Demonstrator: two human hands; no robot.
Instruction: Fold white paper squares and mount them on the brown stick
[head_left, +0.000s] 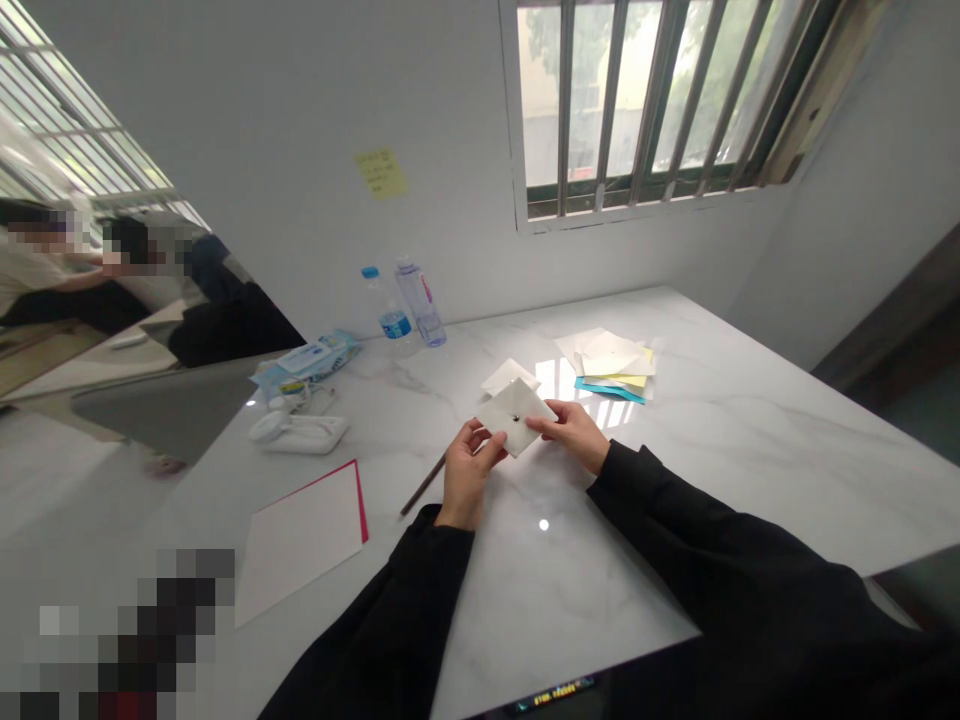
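Observation:
A small white square of folded-looking paper (pixel 499 415), with a dark mark near its middle, is held up above the table between both hands. My left hand (pixel 466 475) pinches its lower left edge, thumb on the front. On the right side, my right hand (pixel 576 433) grips the same paper with thumb and fingers closed. Just behind it, another white piece of paper (pixel 511 374) lies on the table. A thin dark pencil or pen (pixel 422 488) rests beside my left hand, its upper end partly hidden.
A stack of white, yellow and blue papers (pixel 609 362) lies back right. At left are a white sheet over red (pixel 307 535), a white device (pixel 319 434) and blue packets (pixel 319 355). Two bottles (pixel 420 305) stand near the wall. Other people (pixel 135 265) sit far left.

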